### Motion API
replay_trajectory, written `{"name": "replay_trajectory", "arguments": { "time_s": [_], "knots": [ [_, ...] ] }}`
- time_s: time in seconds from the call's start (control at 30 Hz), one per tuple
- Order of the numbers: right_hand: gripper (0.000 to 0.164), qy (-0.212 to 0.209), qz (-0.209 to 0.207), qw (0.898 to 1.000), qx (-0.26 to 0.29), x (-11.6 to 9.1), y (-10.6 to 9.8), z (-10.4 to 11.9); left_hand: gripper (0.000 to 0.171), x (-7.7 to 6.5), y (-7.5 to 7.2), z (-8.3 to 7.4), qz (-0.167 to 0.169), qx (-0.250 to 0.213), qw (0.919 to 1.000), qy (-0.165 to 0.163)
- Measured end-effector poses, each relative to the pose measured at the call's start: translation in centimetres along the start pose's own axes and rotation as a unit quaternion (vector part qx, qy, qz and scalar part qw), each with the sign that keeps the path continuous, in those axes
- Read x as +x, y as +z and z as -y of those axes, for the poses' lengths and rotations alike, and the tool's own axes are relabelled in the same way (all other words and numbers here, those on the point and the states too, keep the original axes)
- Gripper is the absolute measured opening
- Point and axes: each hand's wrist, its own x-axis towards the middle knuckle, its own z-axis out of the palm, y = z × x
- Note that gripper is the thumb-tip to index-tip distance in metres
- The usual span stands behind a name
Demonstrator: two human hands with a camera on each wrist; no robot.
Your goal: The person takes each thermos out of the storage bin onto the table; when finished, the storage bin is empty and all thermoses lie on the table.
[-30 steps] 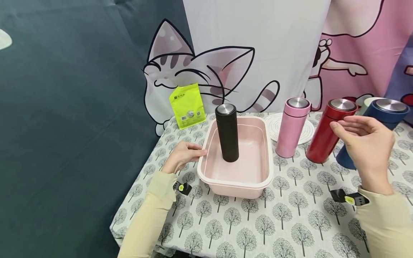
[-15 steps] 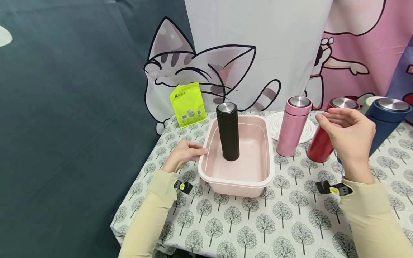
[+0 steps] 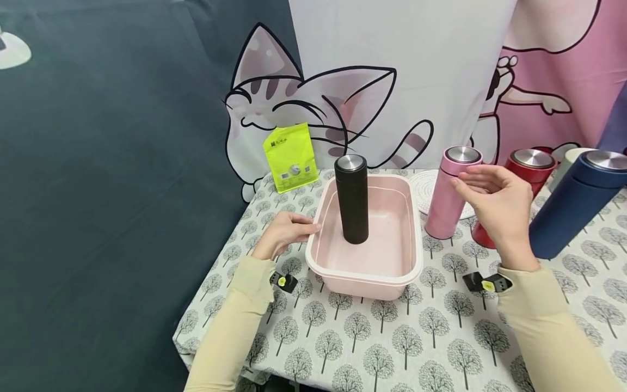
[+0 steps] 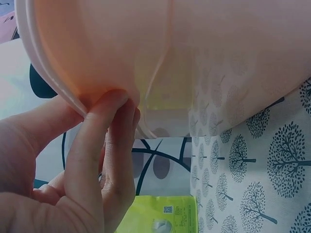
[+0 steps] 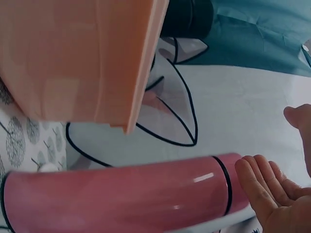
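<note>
My left hand [image 3: 286, 234] pinches the left rim of a pale pink plastic basin [image 3: 362, 279]. Up close in the left wrist view, the thumb is outside and the fingers inside the basin wall [image 4: 165, 29]. A black thermos [image 3: 354, 204] with a steel-topped lid stands upright in the basin. My right hand [image 3: 495, 204] is beside the upper part of a pink thermos [image 3: 442, 209], thumb apart from the fingers, holding nothing. In the right wrist view its fingertips [image 5: 250, 170] lie close to the thermos neck; I cannot tell whether they touch.
Right of the pink thermos stand a red thermos [image 3: 536, 173], partly hidden by my right hand, and a blue thermos [image 3: 570, 212]. A pale cylinder [image 3: 570, 160] and a white woven mat [image 3: 422, 188] are behind them. A lime-green pouch [image 3: 291, 158] stands at the back left.
My right hand has moved left, from in front of the blue and red thermoses to the pink one. The left hand stays on the basin rim.
</note>
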Motion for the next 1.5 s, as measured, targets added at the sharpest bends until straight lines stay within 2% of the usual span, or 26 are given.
{"name": "replay_trajectory", "arguments": {
  "time_s": [0.1,0.37,0.67,1.0,1.17,1.37,1.5],
  "knots": [
    [0.039,-0.009,0.019,1.0,-0.017,0.0,0.7,-0.1,0.034,0.0,0.0,0.0,-0.001,0.0,1.0,0.003],
    [0.042,-0.021,0.071,0.997,-0.006,0.2,2.5,-0.6,0.033,0.0,0.0,0.1,0.001,-0.005,0.9999,0.011],
    [0.047,-0.001,0.123,0.992,0.002,0.5,4.7,-1.3,0.032,0.2,0.1,0.2,0.001,-0.011,0.9999,0.01],
    [0.053,-0.018,0.178,0.983,-0.042,0.6,7.4,-2.2,0.033,0.2,0.2,0.1,-0.003,-0.017,0.9998,0.009],
    [0.059,-0.005,0.209,0.974,-0.086,0.6,8.3,-2.9,0.033,0.1,0.3,0.0,-0.005,-0.017,0.9998,0.009],
    [0.07,-0.009,0.282,0.953,-0.112,0.9,9.4,-3.7,0.032,0.0,0.3,0.0,-0.006,-0.019,0.9998,0.008],
    [0.074,-0.018,0.306,0.943,-0.129,1.3,9.9,-3.7,0.033,-0.1,0.1,0.0,-0.004,-0.022,0.9997,0.009]
  ]
}}
